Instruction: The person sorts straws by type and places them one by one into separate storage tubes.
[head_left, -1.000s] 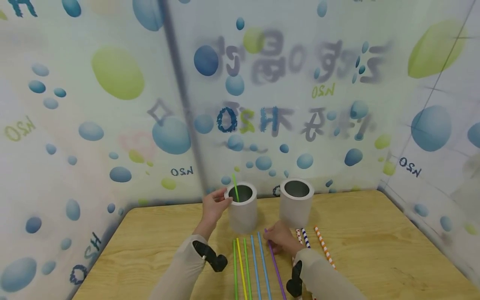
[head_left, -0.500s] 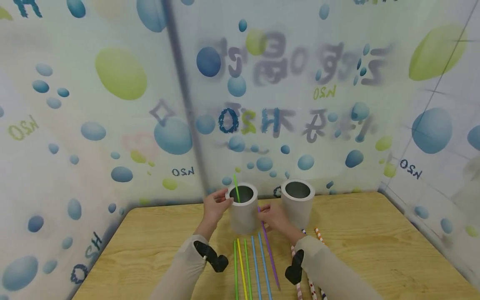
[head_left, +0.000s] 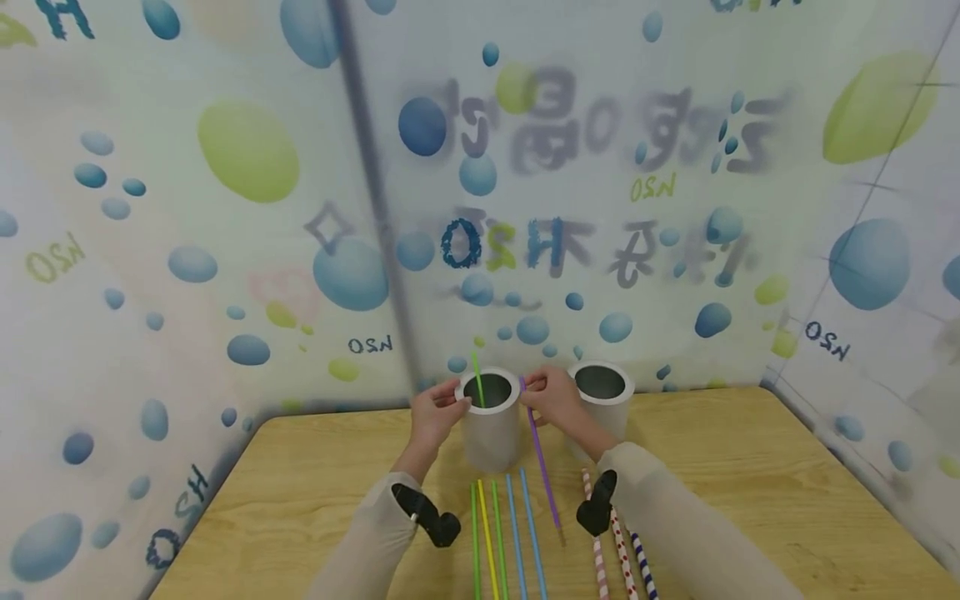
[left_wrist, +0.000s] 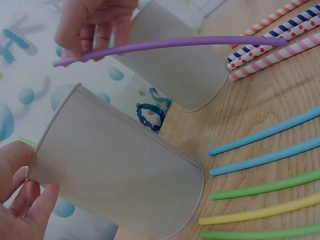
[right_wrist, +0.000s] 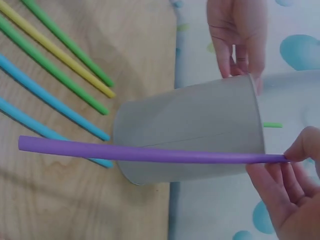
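Two light grey cups stand at the back of the table. My left hand (head_left: 437,419) pinches the rim of the left cup (head_left: 491,437), where a green straw (head_left: 478,379) leans inside. Between the cups, my right hand (head_left: 558,402) pinches a purple straw (head_left: 542,462) near its top end. In the right wrist view the purple straw (right_wrist: 150,153) crosses in front of the left cup (right_wrist: 200,125), its far end off the table. The right cup (head_left: 609,410) is partly behind my right hand and wrist.
Green, yellow and blue straws (head_left: 533,533) lie side by side on the wooden table (head_left: 300,500) in front of the left cup. Patterned straws (left_wrist: 275,55) lie nearer the right cup, partly under my right sleeve. A printed curtain (head_left: 225,233) hangs behind the table.
My right hand has lifted the purple straw off the table and moved it up and back to beside the left cup's rim. My left hand has stayed on that rim.
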